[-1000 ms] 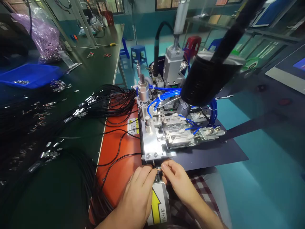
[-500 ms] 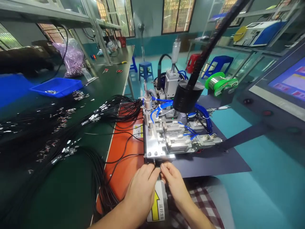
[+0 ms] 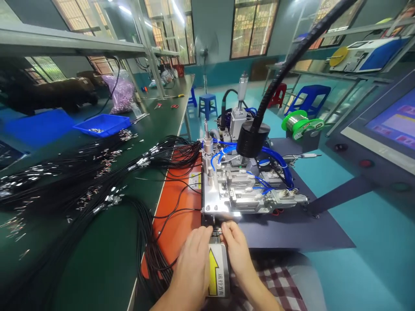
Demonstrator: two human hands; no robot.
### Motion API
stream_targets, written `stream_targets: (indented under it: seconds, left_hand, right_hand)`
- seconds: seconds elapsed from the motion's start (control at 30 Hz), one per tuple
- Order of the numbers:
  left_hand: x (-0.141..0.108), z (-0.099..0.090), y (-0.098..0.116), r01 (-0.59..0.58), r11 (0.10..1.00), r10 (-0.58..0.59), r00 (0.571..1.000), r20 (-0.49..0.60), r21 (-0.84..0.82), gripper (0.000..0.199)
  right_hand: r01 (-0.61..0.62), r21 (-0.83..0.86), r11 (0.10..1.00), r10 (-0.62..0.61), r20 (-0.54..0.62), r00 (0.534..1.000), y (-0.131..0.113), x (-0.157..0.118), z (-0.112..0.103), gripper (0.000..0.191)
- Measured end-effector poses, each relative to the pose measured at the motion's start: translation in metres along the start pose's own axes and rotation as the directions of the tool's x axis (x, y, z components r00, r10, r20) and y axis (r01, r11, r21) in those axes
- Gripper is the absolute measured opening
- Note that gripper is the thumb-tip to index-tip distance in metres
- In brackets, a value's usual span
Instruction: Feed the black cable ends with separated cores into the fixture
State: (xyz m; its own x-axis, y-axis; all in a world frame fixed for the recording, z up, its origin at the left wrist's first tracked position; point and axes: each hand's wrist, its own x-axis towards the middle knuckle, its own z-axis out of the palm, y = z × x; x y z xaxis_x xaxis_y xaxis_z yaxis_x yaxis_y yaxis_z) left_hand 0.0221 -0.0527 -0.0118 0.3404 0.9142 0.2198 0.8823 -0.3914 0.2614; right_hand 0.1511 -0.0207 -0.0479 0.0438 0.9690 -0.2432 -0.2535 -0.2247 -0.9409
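At the front of the metal machine (image 3: 238,190), both hands meet over a narrow feed track (image 3: 215,238). My left hand (image 3: 193,259) lies along the track's left side, fingers bent and pressed together, their tips by the slot; what they hold is hidden. From the right, my right hand (image 3: 238,248) pinches thumb and forefinger at a tiny shiny metal piece (image 3: 220,231), too small to name. Below the fingers is a pale cover plate (image 3: 221,272) with a yellow arrow. Black cables (image 3: 155,255) hang beside my left wrist.
Bundled black cables with metal ends (image 3: 142,162) cover the green bench (image 3: 106,242) at left, near a blue tray (image 3: 103,125). A black flexible-neck lamp (image 3: 253,138) hangs over the machine. A screen panel (image 3: 389,125) and a green wire spool (image 3: 301,125) stand right.
The view has shifted, so the scene sits further right and lower. My left fingers have drawn slightly apart from the right ones, uncovering the track between them.
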Motion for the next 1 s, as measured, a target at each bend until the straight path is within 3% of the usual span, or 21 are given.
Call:
stream_targets:
  seconds: [0.13,0.27,0.43,0.63,0.9,1.0]
  left_hand:
    - [-0.033,0.002,-0.008,0.189,0.982,-0.188,0.982,-0.031,0.015,0.053]
    - [-0.043,0.008,-0.006,0.16,0.98,-0.16,0.987,-0.015,0.117,0.061]
    - [-0.025,0.007,-0.008,0.165,0.962,-0.164,0.986,-0.022,0.215,0.046]
    - [-0.005,-0.009,-0.024,0.079,0.978,-0.086,0.996,0.032,0.194,0.037]
    - [0.012,-0.013,-0.015,-0.037,0.998,0.041,0.996,0.083,-0.046,0.039]
    - [0.018,-0.012,-0.009,-0.012,0.999,0.017,0.995,0.103,-0.049,0.037]
  right_hand:
    - [-0.014,0.011,1.0,0.014,0.005,1.0,-0.002,-0.001,-0.001,0.039]
    - [-0.023,0.008,1.0,0.023,-0.005,1.0,-0.001,0.001,-0.001,0.041]
    - [-0.029,0.002,1.0,0.029,-0.01,1.0,0.001,0.002,-0.002,0.041]
    - [-0.055,0.03,0.998,0.055,0.003,0.998,0.001,0.001,-0.002,0.039]
    - [-0.024,0.041,0.999,0.024,0.008,1.0,0.005,0.003,-0.005,0.038]
    - [-0.02,0.028,0.999,0.02,0.006,1.0,0.008,0.004,-0.006,0.037]
